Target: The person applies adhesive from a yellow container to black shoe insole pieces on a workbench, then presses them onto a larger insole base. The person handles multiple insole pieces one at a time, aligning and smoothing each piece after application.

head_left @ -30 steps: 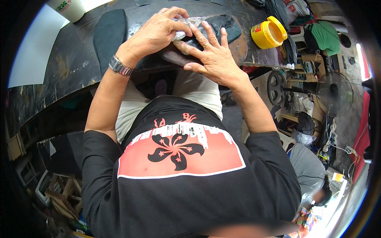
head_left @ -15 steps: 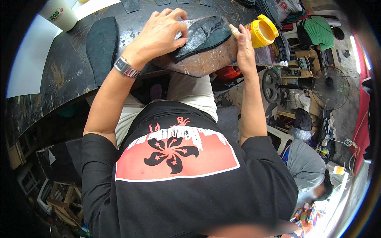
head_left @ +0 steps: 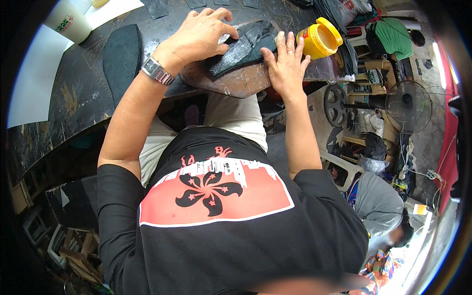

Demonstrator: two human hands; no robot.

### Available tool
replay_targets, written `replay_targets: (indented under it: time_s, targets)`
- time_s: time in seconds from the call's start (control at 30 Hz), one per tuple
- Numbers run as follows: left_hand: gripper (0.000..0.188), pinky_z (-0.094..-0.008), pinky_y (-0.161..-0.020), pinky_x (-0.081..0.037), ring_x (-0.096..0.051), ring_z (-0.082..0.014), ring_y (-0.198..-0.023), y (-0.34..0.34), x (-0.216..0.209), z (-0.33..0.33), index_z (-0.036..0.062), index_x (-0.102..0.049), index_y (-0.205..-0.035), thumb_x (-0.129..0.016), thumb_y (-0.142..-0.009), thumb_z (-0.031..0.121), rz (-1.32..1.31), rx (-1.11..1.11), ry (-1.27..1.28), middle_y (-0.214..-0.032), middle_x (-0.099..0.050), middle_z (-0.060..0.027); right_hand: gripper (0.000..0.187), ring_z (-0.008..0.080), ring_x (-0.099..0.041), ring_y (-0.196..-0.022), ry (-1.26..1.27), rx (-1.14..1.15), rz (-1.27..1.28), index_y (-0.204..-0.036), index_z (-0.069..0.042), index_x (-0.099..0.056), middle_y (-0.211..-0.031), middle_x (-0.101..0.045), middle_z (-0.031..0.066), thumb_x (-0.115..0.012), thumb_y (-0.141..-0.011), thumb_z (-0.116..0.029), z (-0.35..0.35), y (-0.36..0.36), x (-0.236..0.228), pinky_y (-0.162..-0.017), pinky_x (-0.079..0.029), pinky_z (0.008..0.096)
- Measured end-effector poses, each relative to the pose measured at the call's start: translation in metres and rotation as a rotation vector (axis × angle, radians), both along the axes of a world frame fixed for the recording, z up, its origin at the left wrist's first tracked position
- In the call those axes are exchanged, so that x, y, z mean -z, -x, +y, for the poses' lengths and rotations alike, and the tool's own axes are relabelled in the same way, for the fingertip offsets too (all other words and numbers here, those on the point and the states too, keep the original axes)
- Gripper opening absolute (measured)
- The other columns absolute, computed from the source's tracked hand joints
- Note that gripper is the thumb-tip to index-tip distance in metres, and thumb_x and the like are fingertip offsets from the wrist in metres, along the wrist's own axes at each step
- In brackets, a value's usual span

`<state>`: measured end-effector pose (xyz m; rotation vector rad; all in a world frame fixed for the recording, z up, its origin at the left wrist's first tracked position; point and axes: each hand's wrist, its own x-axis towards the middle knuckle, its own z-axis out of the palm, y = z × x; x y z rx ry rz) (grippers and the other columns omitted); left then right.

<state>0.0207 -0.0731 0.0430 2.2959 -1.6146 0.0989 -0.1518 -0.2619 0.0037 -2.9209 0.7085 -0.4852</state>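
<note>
A black sole-shaped piece (head_left: pixel 242 51), shiny and wet-looking on top, lies on a worn brown board (head_left: pixel 231 87) at the table's near edge. My left hand (head_left: pixel 199 37) is over the piece's left side, fingers bent and apart; its thumb and index fingertips are at the piece. My right hand (head_left: pixel 287 66) is open, palm down, fingers spread, at the right end of the piece and board. Just beyond it stands an open yellow jar (head_left: pixel 319 42) with tan contents. A second dark sole-shaped piece (head_left: pixel 122 61) lies to the left of my left wrist.
White sheets (head_left: pixel 37 73) and a pale cup (head_left: pixel 69 22) are at the table's left. Small dark pieces (head_left: pixel 156 9) lie along the far side. On the right are stacked dark sheets (head_left: pixel 334 19), a standing fan (head_left: pixel 408 107) and a bent-over person in grey (head_left: pixel 378 201).
My right hand has moved left from beside the jar onto the end of the piece, its fingers now spread. My left hand stays near the piece's left side.
</note>
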Motion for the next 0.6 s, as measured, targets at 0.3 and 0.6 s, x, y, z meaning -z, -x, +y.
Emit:
replay_targets:
  time_s: [0.3, 0.6]
  targets:
    - [0.031, -0.0441, -0.102, -0.041, -0.055, -0.0256, -0.123, -0.004, -0.011, -0.005, 0.0198, -0.076, -0.114, -0.074, -0.082, 0.019, -0.012, 0.048, -0.059, -0.124, -0.062, -0.0056, 0.087, 0.0403, -0.016, -0.152, 0.252, -0.098, 0.044, -0.149, -0.007, -0.044, -0.159, -0.035, 0.0169, -0.038, -0.093, -0.074, -0.007, 0.005, -0.005, -0.113, -0.015, 0.0724]
    - [0.027, -0.0408, -0.101, -0.044, -0.058, -0.0257, -0.120, -0.015, -0.006, -0.007, 0.0170, -0.077, -0.111, -0.074, -0.084, 0.020, -0.011, 0.115, 0.029, -0.120, -0.064, -0.0080, 0.070, 0.0358, -0.007, -0.155, 0.214, -0.296, 0.171, -0.155, -0.036, -0.035, -0.166, -0.024, 0.0116, -0.044, -0.094, -0.070, -0.017, 0.010, -0.010, -0.118, -0.004, 0.0684]
